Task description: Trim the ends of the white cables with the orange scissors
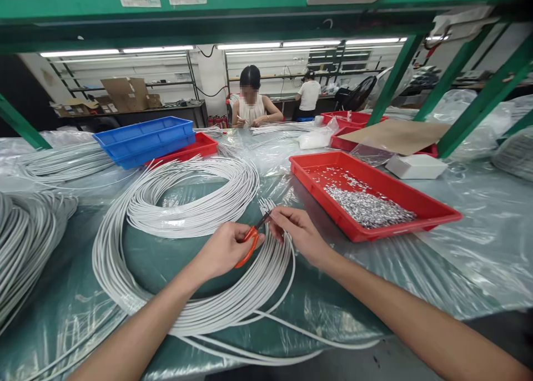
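My left hand [230, 249] is closed round the orange handles of a pair of scissors [250, 244], whose dark blades point up and to the right. The blade tips reach the fingers of my right hand [297, 231], which pinch at the ends of the white cables. Whether those fingers hold one cable end or a small piece cannot be made out. The cables lie in a large coil [266, 281] under both hands, their cut ends fanned out near the blades. Behind it rests another part of the coiled white cable [200, 222].
A red tray [416, 214] with many small silvery pieces [368, 206] stands to the right. A blue bin [145, 139] sits on a red tray at back left. More cable [29, 242] lies at far left. A co-worker [252, 103] sits across the table.
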Motion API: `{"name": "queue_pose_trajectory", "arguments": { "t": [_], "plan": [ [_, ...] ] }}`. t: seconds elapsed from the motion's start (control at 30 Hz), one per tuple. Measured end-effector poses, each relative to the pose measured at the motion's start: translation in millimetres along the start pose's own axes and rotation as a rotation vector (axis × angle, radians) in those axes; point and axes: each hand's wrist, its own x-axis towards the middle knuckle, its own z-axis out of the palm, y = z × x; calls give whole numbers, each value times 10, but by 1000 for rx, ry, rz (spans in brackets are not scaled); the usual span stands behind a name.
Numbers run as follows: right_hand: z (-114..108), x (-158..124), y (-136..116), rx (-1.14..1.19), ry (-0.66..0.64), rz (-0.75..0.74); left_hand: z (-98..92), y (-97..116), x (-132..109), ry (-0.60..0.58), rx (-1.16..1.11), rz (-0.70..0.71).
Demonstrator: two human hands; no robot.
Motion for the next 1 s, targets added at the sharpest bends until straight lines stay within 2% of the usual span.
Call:
{"name": "queue_pose_trajectory", "arguments": {
  "t": [0.3,0.5,0.63,0.87,1.0],
  "plan": [
    [-38,-1,-9,-58,39,-33,-1,-42,-5,-35,8,-15],
    [-30,-18,-18,-107,103,-71,29,-30,-9,-6,23,-1],
    [-15,-27,-16,-112,138,-97,68,-24,-12,59,64,-1],
    [4,-28,-13,10,119,-39,65,-21,-27,218,259,29],
    [19,-33,-24,36,108,-26,27,-15,-20,324,221,35]
  ]
}}
